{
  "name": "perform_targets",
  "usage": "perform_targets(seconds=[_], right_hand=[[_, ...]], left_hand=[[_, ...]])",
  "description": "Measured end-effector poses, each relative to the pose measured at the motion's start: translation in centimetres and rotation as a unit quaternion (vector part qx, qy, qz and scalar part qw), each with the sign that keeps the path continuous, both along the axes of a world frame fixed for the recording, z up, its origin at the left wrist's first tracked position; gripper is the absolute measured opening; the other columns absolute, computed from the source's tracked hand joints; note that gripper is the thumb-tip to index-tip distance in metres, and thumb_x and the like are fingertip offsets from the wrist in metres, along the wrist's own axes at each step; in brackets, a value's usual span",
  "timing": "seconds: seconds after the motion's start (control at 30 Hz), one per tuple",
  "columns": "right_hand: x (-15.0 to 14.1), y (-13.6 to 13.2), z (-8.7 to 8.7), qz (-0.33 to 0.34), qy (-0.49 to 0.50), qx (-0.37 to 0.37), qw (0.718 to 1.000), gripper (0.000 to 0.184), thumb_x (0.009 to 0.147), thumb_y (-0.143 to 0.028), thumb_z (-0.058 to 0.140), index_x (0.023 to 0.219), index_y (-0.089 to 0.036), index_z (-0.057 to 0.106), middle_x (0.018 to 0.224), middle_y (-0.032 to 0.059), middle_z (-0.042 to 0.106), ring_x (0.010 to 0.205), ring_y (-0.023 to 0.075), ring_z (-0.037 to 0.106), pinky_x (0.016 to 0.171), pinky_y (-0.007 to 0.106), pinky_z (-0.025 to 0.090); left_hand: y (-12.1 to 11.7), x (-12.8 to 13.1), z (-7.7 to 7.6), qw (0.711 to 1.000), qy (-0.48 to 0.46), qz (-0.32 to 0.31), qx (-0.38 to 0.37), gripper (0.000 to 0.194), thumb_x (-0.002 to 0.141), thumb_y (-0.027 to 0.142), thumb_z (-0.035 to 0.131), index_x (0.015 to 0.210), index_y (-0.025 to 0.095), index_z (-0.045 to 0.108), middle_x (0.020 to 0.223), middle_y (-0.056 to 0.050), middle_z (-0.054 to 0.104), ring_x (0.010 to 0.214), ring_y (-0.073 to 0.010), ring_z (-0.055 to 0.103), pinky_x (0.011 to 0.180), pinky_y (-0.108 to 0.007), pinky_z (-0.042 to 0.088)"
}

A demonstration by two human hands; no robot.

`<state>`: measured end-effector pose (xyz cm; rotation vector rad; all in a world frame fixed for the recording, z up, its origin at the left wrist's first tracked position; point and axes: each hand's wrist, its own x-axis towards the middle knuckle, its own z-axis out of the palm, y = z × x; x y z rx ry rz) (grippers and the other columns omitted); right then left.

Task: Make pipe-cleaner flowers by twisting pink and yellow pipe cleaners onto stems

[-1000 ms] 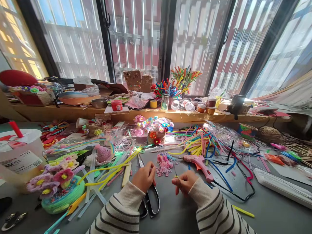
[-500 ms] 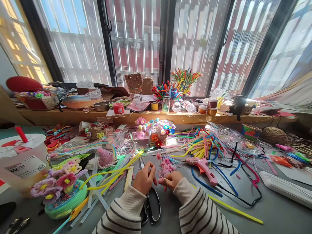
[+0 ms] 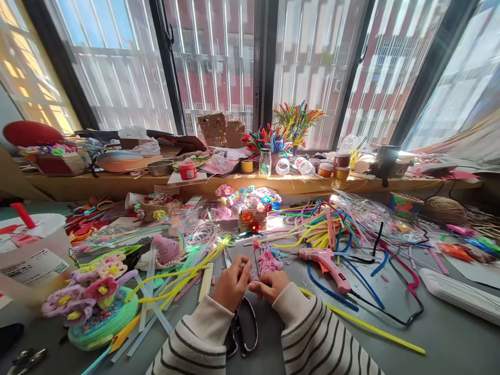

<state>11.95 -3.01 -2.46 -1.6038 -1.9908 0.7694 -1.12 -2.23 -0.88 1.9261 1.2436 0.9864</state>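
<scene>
While both hands were close together over the near middle of the desk (image 3: 461, 344), the right hand (image 3: 269, 286) pinched a thin dark strand (image 3: 257, 264) between thumb and fingers. The strand rose in the narrow space between the hands, its upper end near a pink tuft (image 3: 255, 244). The left hand (image 3: 232, 285) was just left of it, fingers bent in toward the thumb; whether they gripped anything could not be told. Scissors (image 3: 236, 328) lay beneath the left hand, handles near, blades pointing to the far side.

Just beyond the right hand was a fluffy pink clump (image 3: 269, 261). Right of that lay a pink glue gun (image 3: 326, 264), nozzle toward the left, its dark cord (image 3: 385, 313) curving off to the right. A long yellow stem (image 3: 371, 329) ran from the right sleeve (image 3: 312, 328) toward the near right.

Left of the left hand lay a pale stick (image 3: 205, 282), then clear rods (image 3: 147, 289), then a green pot (image 3: 113, 317) with knitted flowers (image 3: 102, 292). A cup (image 3: 37, 255) with a red straw stood at the left edge.
</scene>
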Motion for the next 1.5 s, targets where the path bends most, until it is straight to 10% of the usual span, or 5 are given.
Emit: perform_targets(seconds=[0.83,1.03,1.23,1.5], right_hand=[[0.9,0.1,-1.5,-0.117,-0.02,0.085,0.989,0.022,0.053,-0.039,0.065,0.05,-0.018,0.061,0.046,-0.0006,0.058,0.045,0.0116,0.047,0.044,0.021,0.034],[1.3,-0.2,-1.5,-0.105,0.046,0.095,0.989,0.012,0.058,-0.024,0.063,0.067,-0.017,0.062,0.053,0.0016,0.06,0.052,0.0146,0.055,0.056,0.027,0.044],[0.6,-1.1,0.4,-0.041,0.381,0.21,0.899,0.067,0.053,-0.03,0.066,0.112,-0.022,0.036,0.094,0.0054,0.051,0.068,0.013,0.056,0.052,0.023,0.049],[1.0,-1.2,0.7,-0.065,0.364,0.268,0.89,0.018,0.066,-0.022,0.053,0.083,-0.017,0.053,0.065,-0.0001,0.053,0.051,0.0084,0.051,0.042,0.018,0.047]], left_hand=[[0.0,-0.3,-0.1,0.982,-0.132,0.039,0.127,0.013,0.077,0.028,0.035,0.077,0.018,0.044,0.059,0.002,0.055,0.038,-0.0062,0.046,0.04,-0.019,0.04],[0.3,-0.8,-0.5,0.969,-0.063,0.066,0.231,0.011,0.078,0.024,0.036,0.078,0.018,0.046,0.067,-0.001,0.059,0.05,-0.009,0.054,0.052,-0.022,0.045],[0.2,-0.7,0.0,0.947,0.128,0.044,0.292,0.016,0.078,0.023,0.038,0.076,0.018,0.053,0.072,-0.004,0.06,0.067,-0.014,0.056,0.062,-0.025,0.043],[0.1,-0.5,0.6,0.914,0.241,0.019,0.327,0.023,0.079,0.026,0.035,0.076,0.018,0.056,0.07,-0.004,0.061,0.065,-0.0134,0.056,0.059,-0.023,0.042]])
